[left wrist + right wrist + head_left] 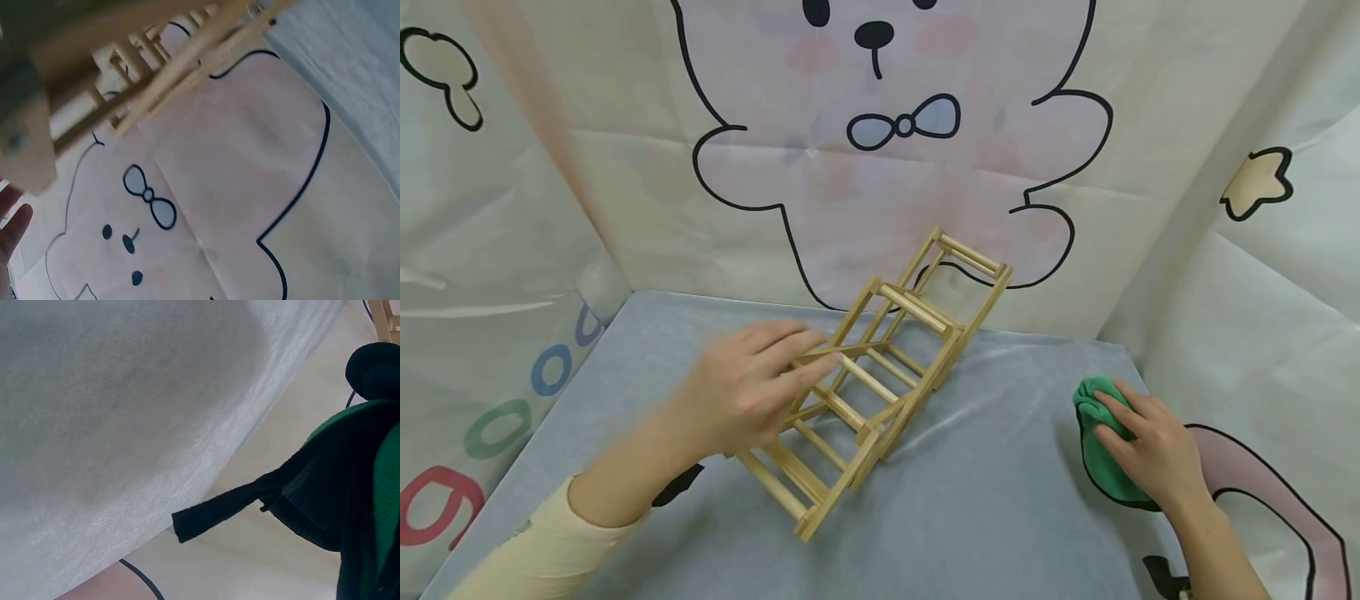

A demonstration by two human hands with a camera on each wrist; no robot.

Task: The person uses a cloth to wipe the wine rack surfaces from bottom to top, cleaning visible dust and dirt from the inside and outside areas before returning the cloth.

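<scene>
A small light-wood rack (865, 442) of slats and round rungs stands diagonally on the blue-grey table cover. My left hand (752, 383) is over its near left side with the fingers extended, and I cannot tell whether they touch it. In the left wrist view, blurred rack slats (169, 75) cross the top, and fingertips (15, 228) show at the left edge. At the right of the table, my right hand (1157, 454) grips a bunched green cloth (1105, 462). The right wrist view shows its dark, shaded folds (325, 494) and a hanging strip.
A blue-grey cover (985, 475) lies over the table. Pale printed sheets (625, 133) with a cartoon bear rise behind it and at both sides. A small black strap end (679, 485) shows beside my left wrist.
</scene>
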